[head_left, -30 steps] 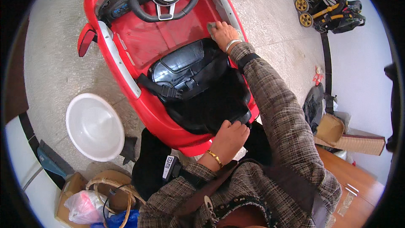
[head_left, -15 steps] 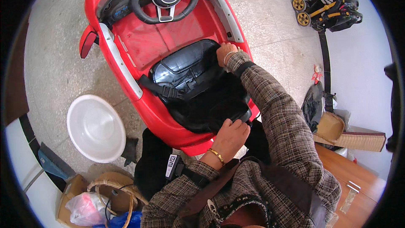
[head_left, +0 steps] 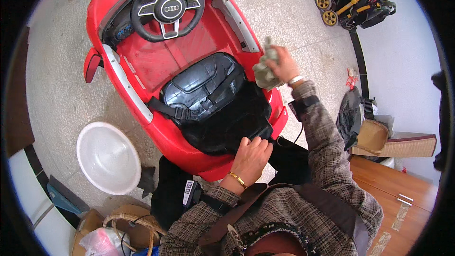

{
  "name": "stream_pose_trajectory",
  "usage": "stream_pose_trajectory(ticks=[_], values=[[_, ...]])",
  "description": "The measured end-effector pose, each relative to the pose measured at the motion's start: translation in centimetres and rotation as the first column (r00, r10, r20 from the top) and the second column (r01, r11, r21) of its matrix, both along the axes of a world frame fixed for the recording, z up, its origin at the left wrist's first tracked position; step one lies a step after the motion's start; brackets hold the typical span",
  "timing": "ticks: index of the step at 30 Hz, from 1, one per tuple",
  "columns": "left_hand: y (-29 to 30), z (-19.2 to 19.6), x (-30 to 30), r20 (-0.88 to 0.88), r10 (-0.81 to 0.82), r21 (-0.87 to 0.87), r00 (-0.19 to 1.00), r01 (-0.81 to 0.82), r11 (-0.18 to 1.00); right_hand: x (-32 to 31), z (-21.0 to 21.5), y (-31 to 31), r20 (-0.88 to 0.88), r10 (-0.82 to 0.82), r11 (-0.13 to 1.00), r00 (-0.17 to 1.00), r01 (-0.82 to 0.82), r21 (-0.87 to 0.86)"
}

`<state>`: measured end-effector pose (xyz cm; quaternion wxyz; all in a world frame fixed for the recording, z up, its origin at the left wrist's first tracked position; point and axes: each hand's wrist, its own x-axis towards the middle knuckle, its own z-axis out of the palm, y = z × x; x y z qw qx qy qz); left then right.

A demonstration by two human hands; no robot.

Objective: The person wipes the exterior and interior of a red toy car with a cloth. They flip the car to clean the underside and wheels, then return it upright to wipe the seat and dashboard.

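Note:
A red ride-on toy car (head_left: pixel 173 149) stands in front of me, with a black steering wheel (head_left: pixel 198 16) at its far end. Its black seat (head_left: pixel 199 83) has a dark strap with a buckle (head_left: pixel 185 113) lying across it. Curled over the top edge of the seat back is my left hand (head_left: pixel 252 160), closed on it. Beyond the car's right side, my right hand (head_left: pixel 285 65) is raised and closed around a crumpled grey-green cloth (head_left: pixel 266 72). The cloth hangs close by the car's red side; whether it touches there I cannot tell.
On the speckled floor at left stands a white basin (head_left: pixel 108 159), with a wicker basket (head_left: pixel 154 237) nearer me. A folded stroller (head_left: pixel 355 7) leans by the right wall. Below it are a black bag (head_left: pixel 348 118), a cardboard piece (head_left: pixel 403 147) and a wooden cabinet (head_left: pixel 403 199).
My right hand has come out of the seat area to the right, and the cloth in it now shows. My left hand stays on the seat back. The whole view has shifted slightly.

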<state>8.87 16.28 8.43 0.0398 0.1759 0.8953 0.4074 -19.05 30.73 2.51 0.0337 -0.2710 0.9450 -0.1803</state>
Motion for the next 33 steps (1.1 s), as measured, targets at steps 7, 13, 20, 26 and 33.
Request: stream_pose_trajectory(ticks=[7, 13, 20, 26, 33], values=[[0.1, 0.0, 0.1, -0.019, 0.016, 0.007, 1.0, -0.016, 1.0, -3.9, -5.9, -5.5, -0.008, -0.091, 0.989, 0.996, 0.091, 0.113], [0.7, -1.3, 0.5, -0.06, 0.041, -0.019, 0.997, -0.043, 0.999, -11.4, -6.3, -13.7, -0.08, -0.123, 0.981, 0.989, 0.133, 0.142], [0.9, -1.2, 0.2, -0.037, 0.009, -0.008, 0.999, -0.009, 1.0, -12.3, -6.6, -13.0, -0.079, -0.118, 0.991, 0.99, 0.123, 0.056], [0.1, 0.0, -0.5, -0.027, -0.002, 0.011, 1.0, 0.002, 1.0, -2.2, -4.2, -3.2, 0.093, -0.126, 0.982, 0.988, 0.11, 0.155], [0.2, -0.2, -0.1, -0.031, 0.044, 0.044, 0.999, -0.043, 0.998, -0.5, -5.5, -3.0, -0.044, -0.09, 0.977, 0.995, 0.096, 0.188]])
